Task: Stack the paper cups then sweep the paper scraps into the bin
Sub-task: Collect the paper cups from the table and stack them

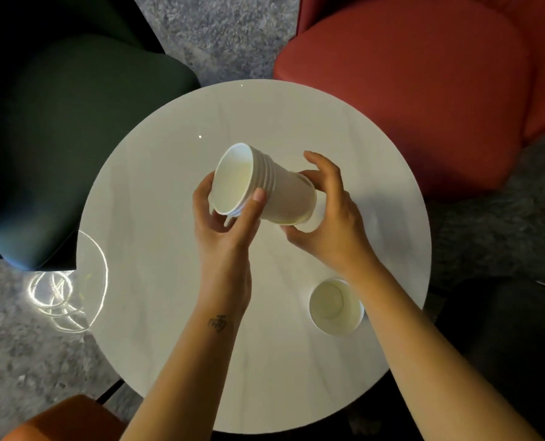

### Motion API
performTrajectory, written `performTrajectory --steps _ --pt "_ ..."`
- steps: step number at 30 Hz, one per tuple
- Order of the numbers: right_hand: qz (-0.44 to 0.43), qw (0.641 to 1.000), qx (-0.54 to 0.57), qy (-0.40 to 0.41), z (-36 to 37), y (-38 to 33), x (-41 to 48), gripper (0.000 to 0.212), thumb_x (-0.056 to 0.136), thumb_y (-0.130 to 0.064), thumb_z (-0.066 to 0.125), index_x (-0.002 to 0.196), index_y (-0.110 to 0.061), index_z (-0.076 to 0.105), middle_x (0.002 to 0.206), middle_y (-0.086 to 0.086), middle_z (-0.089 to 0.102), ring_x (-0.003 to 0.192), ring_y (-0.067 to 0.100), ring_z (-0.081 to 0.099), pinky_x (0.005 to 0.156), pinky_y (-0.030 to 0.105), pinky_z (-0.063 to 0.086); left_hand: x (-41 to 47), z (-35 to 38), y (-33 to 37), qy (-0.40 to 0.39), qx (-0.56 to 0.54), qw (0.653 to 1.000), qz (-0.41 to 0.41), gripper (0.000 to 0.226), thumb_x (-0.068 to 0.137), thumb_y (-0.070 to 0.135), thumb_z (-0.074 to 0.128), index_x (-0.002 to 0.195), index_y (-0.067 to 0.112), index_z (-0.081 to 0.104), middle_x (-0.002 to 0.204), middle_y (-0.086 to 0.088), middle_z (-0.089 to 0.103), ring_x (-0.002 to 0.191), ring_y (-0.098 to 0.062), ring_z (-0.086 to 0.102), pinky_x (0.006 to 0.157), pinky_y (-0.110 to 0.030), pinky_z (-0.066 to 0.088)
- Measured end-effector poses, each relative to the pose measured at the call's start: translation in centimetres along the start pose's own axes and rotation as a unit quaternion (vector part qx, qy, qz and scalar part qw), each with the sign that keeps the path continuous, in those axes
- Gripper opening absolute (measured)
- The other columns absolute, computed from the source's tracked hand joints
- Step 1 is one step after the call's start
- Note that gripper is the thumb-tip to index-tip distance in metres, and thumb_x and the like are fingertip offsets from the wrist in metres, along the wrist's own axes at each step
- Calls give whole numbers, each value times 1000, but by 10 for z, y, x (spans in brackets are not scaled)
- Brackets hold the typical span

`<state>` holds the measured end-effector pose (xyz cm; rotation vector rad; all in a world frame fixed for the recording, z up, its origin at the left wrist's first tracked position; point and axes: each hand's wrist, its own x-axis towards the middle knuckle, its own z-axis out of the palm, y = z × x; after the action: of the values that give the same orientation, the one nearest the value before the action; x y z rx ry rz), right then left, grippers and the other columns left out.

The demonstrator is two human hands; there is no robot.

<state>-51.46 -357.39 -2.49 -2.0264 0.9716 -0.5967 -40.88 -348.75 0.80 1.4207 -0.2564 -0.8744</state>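
A nested stack of white paper cups point(280, 192) is held tilted above the middle of the round white table point(156, 192), its open mouth facing up and left. My left hand point(226, 221) grips the stack at the rims. My right hand point(331, 211) holds its base end. One single white paper cup point(335, 308) stands upright on the table near the right edge, under my right forearm. No paper scraps and no bin are in view.
A dark green chair point(83, 128) stands at the far left and a red chair point(424, 90) at the far right. An orange seat point(70, 421) shows at the bottom left. Grey carpet surrounds the table, with bright light rings at the left.
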Motion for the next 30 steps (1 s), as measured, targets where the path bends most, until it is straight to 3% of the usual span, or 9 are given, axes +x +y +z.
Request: performTrajectory --steps 3,6,10,12,18,23,26,30 --pt "-18 1000 -16 19 -1 -14 -18 94 62 -21 86 139 -11 33 120 4 60 104 12 55 88 33 52 -13 -6 -5 -30 13 999 -6 68 64 32 80 123 26 48 122 -3 59 113 -21 60 95 -50 50" --pt "-28 998 -15 47 2 -26 -37 94 61 -25 86 138 -9 35 121 4 60 104 12 56 87 30 49 -29 -11 -11 -63 25 998 -16 71 62 27 83 123 24 48 124 -8 58 113 -23 60 92 -50 52" --pt "3 998 17 53 7 -33 -70 99 62 -26 86 141 -12 28 131 5 54 112 4 47 96 39 49 -50 -29 -12 -47 36 998 -11 66 62 21 82 120 26 51 114 -4 63 101 -16 66 85 -42 56" --pt "42 997 16 60 4 -27 -91 103 60 -27 87 142 -14 26 136 3 49 118 6 45 99 42 44 -59 -41 -11 -36 33 999 -16 68 61 22 82 121 27 50 113 -3 62 99 -13 66 87 -43 55" --pt "157 983 -27 96 1 10 -148 107 50 -28 91 140 -10 34 135 2 49 122 19 48 98 29 37 -83 -69 -17 -46 13 998 -39 69 55 28 79 118 27 50 108 0 60 91 -6 67 85 -42 56" --pt "179 975 -4 132 22 18 -151 80 59 -15 88 127 -6 47 124 4 57 113 23 55 88 28 45 -95 -77 -24 -52 -11 997 -61 65 59 23 80 117 25 51 111 -4 61 95 -11 66 85 -44 55" --pt "154 979 -59 118 28 12 -146 67 60 -17 86 120 -8 57 117 1 63 106 21 60 87 38 51 -101 -75 -24 -72 5 997 -26 68 61 25 84 120 25 51 107 3 64 97 -11 66 82 -38 56" --pt "43 988 -79 124 32 -13 -147 63 53 -13 86 111 -4 62 106 4 67 94 26 65 75 42 55 -104 -71 -17 -103 46 993 15 64 60 36 80 118 30 53 111 7 64 105 -15 63 88 -41 54"
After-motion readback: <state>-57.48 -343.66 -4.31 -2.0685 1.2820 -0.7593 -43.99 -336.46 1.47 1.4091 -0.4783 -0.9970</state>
